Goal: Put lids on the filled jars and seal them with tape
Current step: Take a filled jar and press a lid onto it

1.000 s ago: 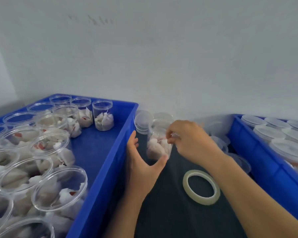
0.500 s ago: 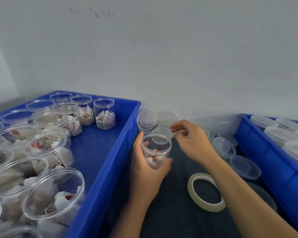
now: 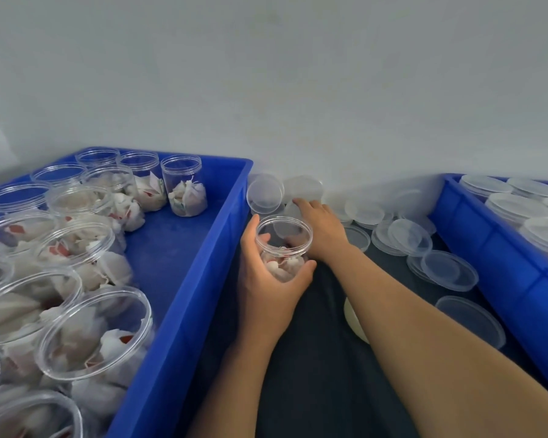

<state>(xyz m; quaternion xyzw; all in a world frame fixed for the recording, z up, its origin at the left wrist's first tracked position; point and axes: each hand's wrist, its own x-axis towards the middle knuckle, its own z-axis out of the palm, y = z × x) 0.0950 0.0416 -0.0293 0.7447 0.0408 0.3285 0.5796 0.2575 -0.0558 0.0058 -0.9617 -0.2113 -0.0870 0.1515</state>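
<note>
An open, lidless clear jar (image 3: 283,245) of white sachets, no label legible, was gripped by the left hand (image 3: 268,279) beside the blue crate (image 3: 203,263), while the right hand (image 3: 321,227) apparently lay flat-fingered among loose clear lids (image 3: 408,237).

Two rectangular plastic crates (image 3: 184,279) (image 3: 500,270) are solid blue, round plastic jars (image 3: 184,184) and flat lids (image 3: 450,270) clear, the cloth surface (image 3: 323,374) dark.

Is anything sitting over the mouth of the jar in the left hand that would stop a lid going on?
Nothing visible does. The jar held by the left hand has an open, uncovered mouth, with its contents low inside. The right hand reaches behind it to the loose lids.
</note>
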